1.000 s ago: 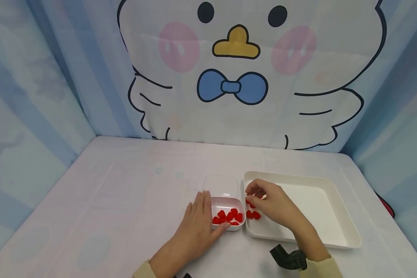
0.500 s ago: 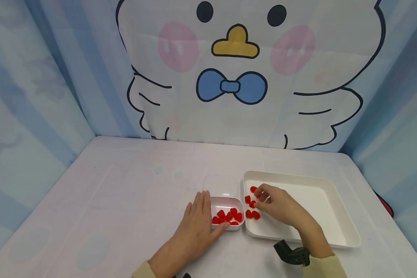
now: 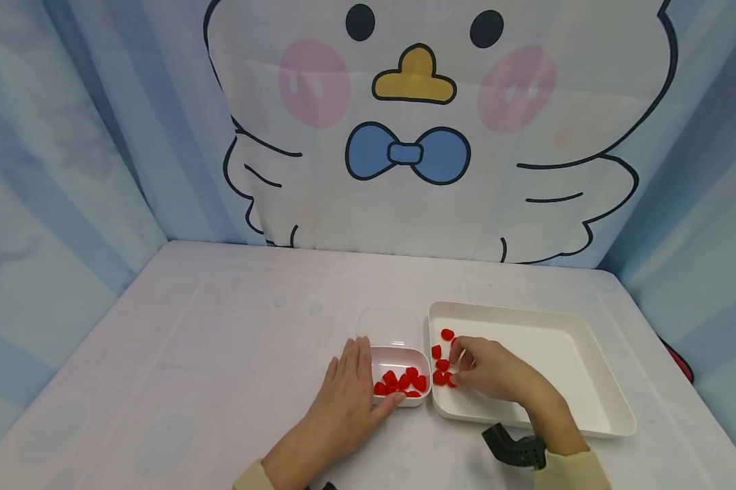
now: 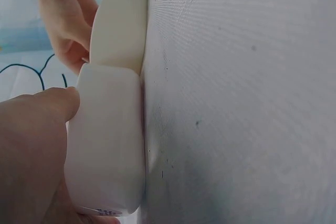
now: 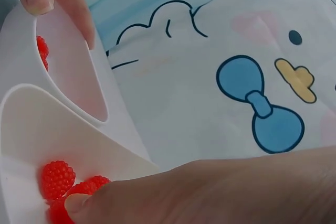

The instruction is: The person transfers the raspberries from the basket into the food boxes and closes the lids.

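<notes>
A small white box (image 3: pixel 404 355) with a pinkish inside contains several red raspberries (image 3: pixel 404 381). My left hand (image 3: pixel 342 401) rests against its left side with straight fingers, the thumb lying at the front rim. Directly right of the box is a cream tray (image 3: pixel 545 361), with several more raspberries (image 3: pixel 439 378) along its left end. Over these my right hand (image 3: pixel 493 371) is bent, with thumb and index finger spread. In the right wrist view the thumb (image 5: pixel 79 203) touches a raspberry (image 5: pixel 59 213); whether the hidden fingers pinch it I cannot tell.
A clear lid (image 3: pixel 391 327) lies folded open behind the box. White cloth covers the table (image 3: pixel 178 340). Blue curtains (image 3: pixel 55 170) stand at the sides, and a printed cartoon backdrop (image 3: pixel 404 211) hangs behind.
My right hand has moved back from the tray's far-left raspberries toward the nearer ones, uncovering some. One raspberry has shifted slightly nearer me. The left hand has stayed at the box.
</notes>
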`<action>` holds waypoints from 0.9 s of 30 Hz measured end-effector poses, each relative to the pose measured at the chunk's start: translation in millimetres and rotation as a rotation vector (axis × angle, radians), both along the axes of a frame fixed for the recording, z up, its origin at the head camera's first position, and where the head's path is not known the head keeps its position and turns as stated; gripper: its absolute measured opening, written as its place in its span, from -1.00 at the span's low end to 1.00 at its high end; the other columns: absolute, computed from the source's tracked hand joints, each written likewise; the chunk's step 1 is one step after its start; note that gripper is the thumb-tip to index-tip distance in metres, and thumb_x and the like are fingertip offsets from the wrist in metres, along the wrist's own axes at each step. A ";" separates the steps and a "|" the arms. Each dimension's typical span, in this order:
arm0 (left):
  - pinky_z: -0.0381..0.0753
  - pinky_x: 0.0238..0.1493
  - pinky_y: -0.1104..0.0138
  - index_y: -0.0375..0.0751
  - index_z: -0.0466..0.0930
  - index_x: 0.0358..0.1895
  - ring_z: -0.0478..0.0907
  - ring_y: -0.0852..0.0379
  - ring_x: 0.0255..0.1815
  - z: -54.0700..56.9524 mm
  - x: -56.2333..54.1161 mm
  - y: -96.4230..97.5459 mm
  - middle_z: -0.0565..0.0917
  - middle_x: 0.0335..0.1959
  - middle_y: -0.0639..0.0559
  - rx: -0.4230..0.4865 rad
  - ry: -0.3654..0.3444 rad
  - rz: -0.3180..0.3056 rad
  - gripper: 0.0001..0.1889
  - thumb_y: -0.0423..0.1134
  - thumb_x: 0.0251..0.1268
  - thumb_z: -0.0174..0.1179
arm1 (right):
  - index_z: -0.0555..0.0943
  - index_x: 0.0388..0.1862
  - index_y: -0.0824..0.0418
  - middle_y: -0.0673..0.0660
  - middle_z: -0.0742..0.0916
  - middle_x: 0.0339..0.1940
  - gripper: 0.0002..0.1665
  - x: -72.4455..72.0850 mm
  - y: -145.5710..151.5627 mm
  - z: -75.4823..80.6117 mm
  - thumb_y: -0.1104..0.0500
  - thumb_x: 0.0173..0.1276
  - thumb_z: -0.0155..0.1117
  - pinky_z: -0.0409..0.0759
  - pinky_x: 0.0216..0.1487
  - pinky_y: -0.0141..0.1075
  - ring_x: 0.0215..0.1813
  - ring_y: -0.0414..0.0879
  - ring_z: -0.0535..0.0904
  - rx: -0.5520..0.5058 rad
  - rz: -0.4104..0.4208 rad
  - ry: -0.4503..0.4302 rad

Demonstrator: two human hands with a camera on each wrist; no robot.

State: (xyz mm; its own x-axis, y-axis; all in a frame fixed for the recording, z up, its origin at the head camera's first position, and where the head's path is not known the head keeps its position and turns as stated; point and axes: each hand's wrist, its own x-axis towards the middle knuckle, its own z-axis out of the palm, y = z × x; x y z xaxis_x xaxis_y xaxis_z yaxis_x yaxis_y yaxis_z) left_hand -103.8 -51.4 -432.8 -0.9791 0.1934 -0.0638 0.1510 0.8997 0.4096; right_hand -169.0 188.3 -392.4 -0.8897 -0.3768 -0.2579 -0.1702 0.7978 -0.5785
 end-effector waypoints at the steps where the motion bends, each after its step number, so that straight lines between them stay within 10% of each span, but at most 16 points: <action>1: 0.18 0.50 -0.14 -0.37 -0.03 0.54 0.05 -0.23 0.60 -0.2 0.0 0.0 0.15 0.56 -0.29 0.002 0.004 -0.002 0.04 0.35 0.27 0.09 | 0.55 -0.27 0.16 0.04 0.61 -0.42 -0.79 0.2 0.0 -0.2 0.33 0.16 0.38 0.44 -0.32 -0.28 -0.33 -0.11 0.47 -0.001 0.011 0.001; 27: 0.20 0.50 -0.14 -0.34 -0.04 0.55 0.05 -0.22 0.59 -0.4 -0.7 0.7 0.15 0.56 -0.27 -0.003 -0.001 0.006 0.04 0.36 0.26 0.10 | 0.53 -0.33 0.17 0.04 0.57 -0.46 -0.78 1.6 -4.7 -1.8 0.36 0.14 0.40 0.46 -0.34 -0.30 -0.35 -0.10 0.43 0.033 0.008 0.014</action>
State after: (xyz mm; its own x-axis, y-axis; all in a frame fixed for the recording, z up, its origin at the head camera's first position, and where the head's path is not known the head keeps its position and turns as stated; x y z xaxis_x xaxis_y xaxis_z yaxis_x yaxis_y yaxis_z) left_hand -104.5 -50.7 -433.2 -0.9801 0.1873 -0.0653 0.1451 0.9016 0.4075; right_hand -167.4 183.6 -394.2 -0.8903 -0.3756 -0.2576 -0.1846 0.8147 -0.5497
